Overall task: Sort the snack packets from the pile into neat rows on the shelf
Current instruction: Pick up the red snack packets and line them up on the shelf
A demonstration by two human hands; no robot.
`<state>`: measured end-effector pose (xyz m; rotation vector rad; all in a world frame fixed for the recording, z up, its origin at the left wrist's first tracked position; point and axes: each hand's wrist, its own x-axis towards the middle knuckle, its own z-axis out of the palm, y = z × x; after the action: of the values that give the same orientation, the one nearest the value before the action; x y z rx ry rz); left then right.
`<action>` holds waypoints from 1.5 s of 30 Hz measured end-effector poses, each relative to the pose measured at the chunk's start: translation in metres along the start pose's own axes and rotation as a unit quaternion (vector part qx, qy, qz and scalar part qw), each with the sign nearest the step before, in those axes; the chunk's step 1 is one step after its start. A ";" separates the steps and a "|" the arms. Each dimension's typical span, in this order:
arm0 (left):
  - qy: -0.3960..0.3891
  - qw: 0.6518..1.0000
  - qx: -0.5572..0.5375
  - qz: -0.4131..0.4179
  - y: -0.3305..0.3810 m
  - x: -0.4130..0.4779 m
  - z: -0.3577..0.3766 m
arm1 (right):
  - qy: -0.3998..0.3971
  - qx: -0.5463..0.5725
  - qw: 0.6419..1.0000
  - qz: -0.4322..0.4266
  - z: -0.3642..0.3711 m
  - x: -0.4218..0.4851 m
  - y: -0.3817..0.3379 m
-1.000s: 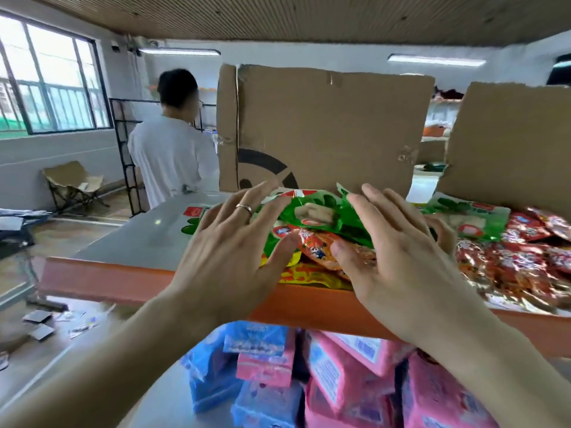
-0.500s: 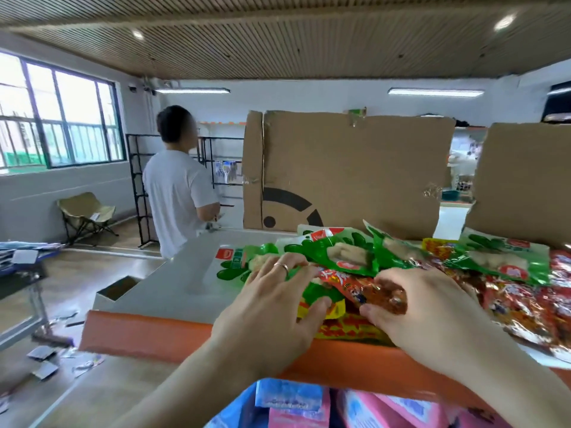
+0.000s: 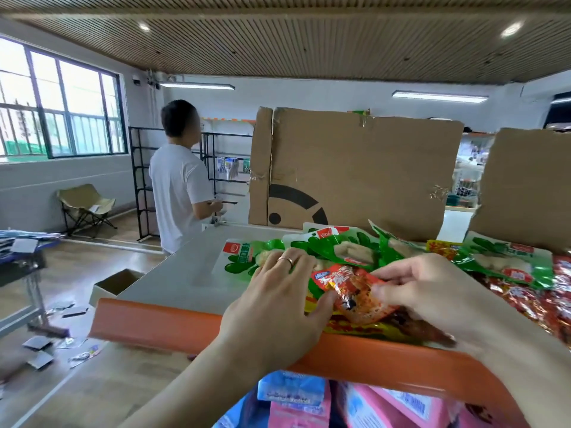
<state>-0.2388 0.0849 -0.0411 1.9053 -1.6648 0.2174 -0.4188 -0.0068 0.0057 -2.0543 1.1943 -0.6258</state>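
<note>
**Head view: one packet being separated from the heap.** The snack packets lie as an unsorted pile [image 3: 506, 267] on the right part of the top shelf [image 3: 185, 273]. They are heaped against an upright cardboard sheet [image 3: 364, 174], which seems to serve as a back stop.

The left hand [image 3: 278, 295] lies flat with its fingers nearly straight and spread. It presses on the green packets [image 3: 241, 261] at the pile's left edge, and its thumb touches the red packet [image 3: 355, 291]. It grips nothing and appears to steady the heap so that neighbouring packets do not slide.

The right hand [image 3: 432, 295] pinches the red packet by its right end between thumb and fingertips. It holds the packet on top of the yellow packets [image 3: 355, 327], which lie just behind the orange front lip [image 3: 154, 325].

Judged step: picking out one packet by kind before placing it. No neat row is formed yet, so the task looks to be at an early stage. Rows would presumably go on the shelf's pale left part. The glossy film is likely slippery, so an edge pinch suits it.
</note>
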 end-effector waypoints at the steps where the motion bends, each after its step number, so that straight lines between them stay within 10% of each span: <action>1: 0.008 1.000 -0.014 -0.009 -0.001 0.001 0.000 | -0.005 0.037 0.999 -0.004 -0.002 0.000 0.001; 13: 0.060 0.944 -0.320 -0.049 0.000 0.005 -0.015 | 0.083 0.316 0.938 -0.115 0.006 -0.030 0.014; 32: 0.164 0.848 -0.501 0.046 0.053 0.004 -0.025 | 0.217 0.043 0.938 -0.266 0.018 -0.069 0.027; 45: 0.087 0.820 -0.561 0.074 0.144 0.019 0.013 | 0.317 -0.001 0.938 -0.142 -0.050 -0.124 0.081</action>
<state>-0.3742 0.0559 0.0039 0.8217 -1.3109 -0.4461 -0.5556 0.0582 -0.0307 -2.1108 1.2280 -1.5115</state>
